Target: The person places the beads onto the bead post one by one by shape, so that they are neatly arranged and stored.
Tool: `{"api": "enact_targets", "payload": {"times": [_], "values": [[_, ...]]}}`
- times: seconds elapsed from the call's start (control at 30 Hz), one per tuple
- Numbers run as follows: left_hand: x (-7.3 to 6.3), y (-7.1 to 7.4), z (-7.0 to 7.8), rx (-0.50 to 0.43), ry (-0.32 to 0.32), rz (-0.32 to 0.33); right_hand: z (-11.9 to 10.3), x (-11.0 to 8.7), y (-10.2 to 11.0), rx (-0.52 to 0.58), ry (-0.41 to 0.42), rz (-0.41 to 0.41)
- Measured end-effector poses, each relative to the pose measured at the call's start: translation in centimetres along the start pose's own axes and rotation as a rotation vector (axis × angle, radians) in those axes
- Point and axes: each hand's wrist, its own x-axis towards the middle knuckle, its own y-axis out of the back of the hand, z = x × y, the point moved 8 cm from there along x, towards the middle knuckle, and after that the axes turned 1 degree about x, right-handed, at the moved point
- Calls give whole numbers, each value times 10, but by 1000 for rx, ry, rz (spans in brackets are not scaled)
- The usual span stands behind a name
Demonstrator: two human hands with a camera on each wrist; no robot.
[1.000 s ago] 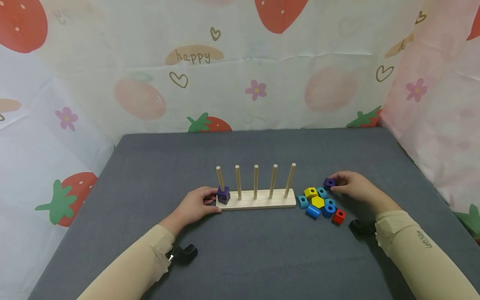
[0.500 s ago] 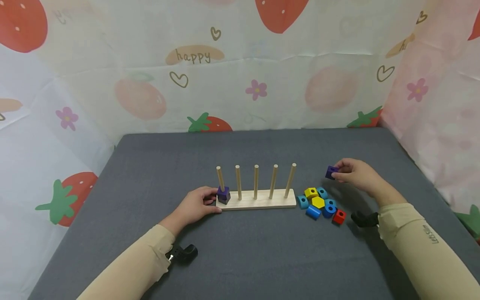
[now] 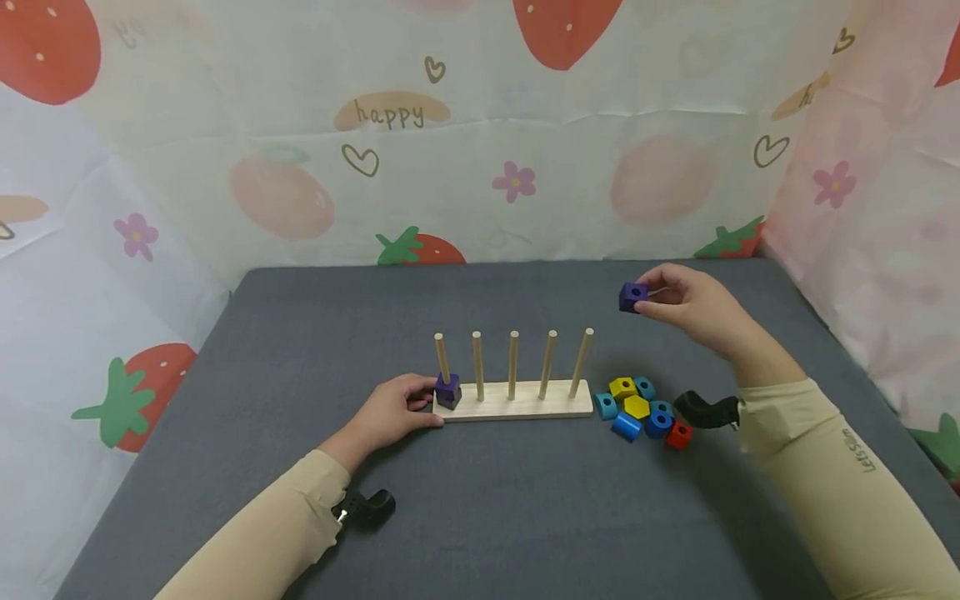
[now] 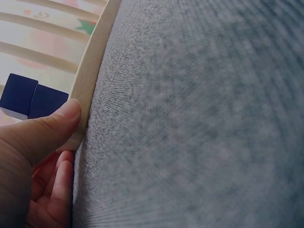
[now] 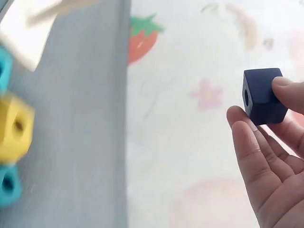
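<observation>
At the near edge, the left sleeve (image 3: 255,521) and right sleeve (image 3: 847,483) run out of frame at the bottom, each with a black fitting at its wrist. The left hand (image 3: 382,412) pinches the near-left corner of the wooden board (image 3: 532,407), thumb on its front edge; the other fingers fold round the end and are partly hidden, so whether they touch the stack is unclear. 2 purple blocks (image 3: 447,390) sit stacked on the leftmost of 5 pegs (image 3: 513,367); in the left wrist view the pegs are cut off at the frame edge.

Just right of the board lies a pile of 8 blocks: 1 red block (image 3: 679,434), 2 blue, 3 teal and 2 yellow, 1 teal block (image 3: 663,407) partly covered by a blue block (image 3: 658,424). Farther back, the right hand (image 3: 697,308) holds a purple cube (image 3: 629,299) in the air, pinched between thumb and fingers, which cover part of it. Behind hangs a strawberry-print cloth (image 3: 450,192), cropped at the top.
</observation>
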Motion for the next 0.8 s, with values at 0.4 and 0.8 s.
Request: {"api": "enact_targets", "payload": {"times": [0.4,0.8], "values": [[3,0,-4,-15,17,-17,-75,6,-38,246,186,-80],[3,-1,-7,-15,7,-13,-130,15,-91,320,244,-205]]}}
